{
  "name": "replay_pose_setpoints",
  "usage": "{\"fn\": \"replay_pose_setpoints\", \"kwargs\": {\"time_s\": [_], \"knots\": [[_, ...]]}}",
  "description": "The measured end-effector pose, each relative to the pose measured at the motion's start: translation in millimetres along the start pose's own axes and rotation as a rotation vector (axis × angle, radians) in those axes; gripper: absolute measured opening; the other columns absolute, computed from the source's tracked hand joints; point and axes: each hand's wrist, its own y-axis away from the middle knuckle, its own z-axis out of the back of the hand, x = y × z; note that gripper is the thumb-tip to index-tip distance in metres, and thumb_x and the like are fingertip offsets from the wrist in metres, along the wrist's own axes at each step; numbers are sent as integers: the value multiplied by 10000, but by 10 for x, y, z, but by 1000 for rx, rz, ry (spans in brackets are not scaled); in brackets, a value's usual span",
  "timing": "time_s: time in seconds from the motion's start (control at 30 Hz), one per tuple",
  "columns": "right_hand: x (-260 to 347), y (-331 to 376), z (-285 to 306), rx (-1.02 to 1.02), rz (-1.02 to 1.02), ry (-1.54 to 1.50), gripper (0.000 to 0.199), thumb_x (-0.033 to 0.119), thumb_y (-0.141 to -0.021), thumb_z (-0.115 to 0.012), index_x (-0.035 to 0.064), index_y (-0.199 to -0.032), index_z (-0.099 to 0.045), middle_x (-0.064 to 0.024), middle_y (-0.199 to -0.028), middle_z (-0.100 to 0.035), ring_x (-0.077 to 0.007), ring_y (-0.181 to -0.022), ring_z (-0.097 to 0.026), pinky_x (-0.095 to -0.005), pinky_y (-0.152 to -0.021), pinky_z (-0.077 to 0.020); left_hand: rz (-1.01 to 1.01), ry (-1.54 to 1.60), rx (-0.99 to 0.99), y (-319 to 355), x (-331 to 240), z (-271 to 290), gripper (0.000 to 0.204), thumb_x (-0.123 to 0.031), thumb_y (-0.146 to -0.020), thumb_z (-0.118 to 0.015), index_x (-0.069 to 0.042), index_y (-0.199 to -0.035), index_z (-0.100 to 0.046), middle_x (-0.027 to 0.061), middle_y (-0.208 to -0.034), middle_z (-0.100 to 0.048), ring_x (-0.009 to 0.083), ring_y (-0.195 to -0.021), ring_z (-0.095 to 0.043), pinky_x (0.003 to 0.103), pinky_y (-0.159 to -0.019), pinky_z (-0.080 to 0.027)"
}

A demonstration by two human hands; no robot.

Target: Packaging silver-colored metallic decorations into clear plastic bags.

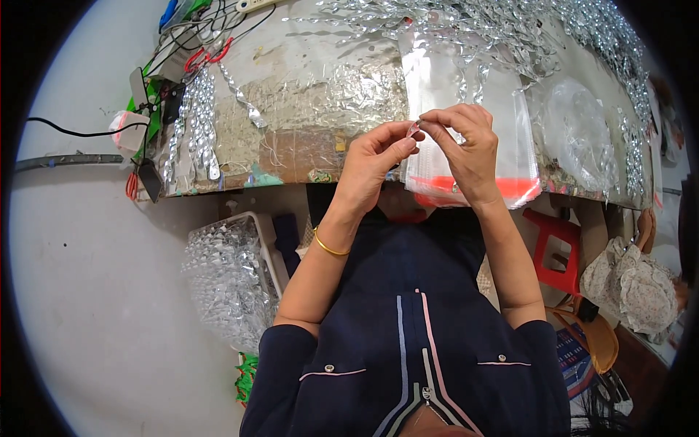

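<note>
My left hand (373,162) and my right hand (468,149) meet above the table's near edge. Their fingertips are pinched together on a small shiny piece (415,129), too small to make out fully. Under my right hand lies a stack of clear plastic bags (510,142) with a red band along the near end. Twisted silver foil strips (437,33) spread over the far end of the bags. A single twisted strip (244,100) lies farther left, apart from both hands.
More twisted strips (202,124) hang at the table's left, by red-handled scissors (211,57) and black cables. A crumpled clear bag (579,135) lies right of the stack. Below stand a bin of silver strips (226,277) and a red stool (557,247).
</note>
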Motion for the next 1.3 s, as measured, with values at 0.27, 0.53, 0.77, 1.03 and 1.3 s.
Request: {"fn": "replay_pose_setpoints", "kwargs": {"time_s": [0.27,0.53,0.77,1.03,1.3], "knots": [[-23,16,56,61,-53,-62,69,115,-782,-710,74,-838,-710,-19,-755,-635,-141,-785,-569,-306,-842,-374,47,199,28,9,0,20,273,-110,-931,-554,18,-1170,-586,87,-1021,-659,141,-913,-620,264,-797,-478],[-301,85,66,231,-104,-473,77,0,-777,-689,27,-849,-678,-33,-818,-620,-142,-815,-559,-276,-760,-430,52,-34,64,41,-52,-17,238,-113,-917,-586,12,-1119,-605,71,-944,-658,122,-852,-622,236,-757,-478],[-347,132,41,251,12,-576,122,-47,-754,-689,23,-848,-657,-30,-822,-602,-153,-817,-549,-281,-747,-429,-89,-292,4,68,-24,-82,145,-143,-925,-586,-13,-979,-623,27,-855,-639,75,-757,-601,199,-646,-455],[-286,160,22,238,-1,-521,143,-52,-755,-692,26,-873,-672,-30,-816,-605,-139,-783,-553,-262,-706,-437,-94,-343,-47,60,40,-97,120,-132,-957,-520,-21,-944,-565,6,-770,-590,54,-684,-550,194,-590,-426],[-332,246,205,336,-401,-608,131,9,-856,-621,15,-965,-693,-23,-830,-626,-50,-638,-524,-187,-543,-401,-305,-831,-179,-42,-301,-126,71,-81,-941,-523,-24,-917,-556,8,-690,-553,50,-609,-514,212,-510,-402]]}}
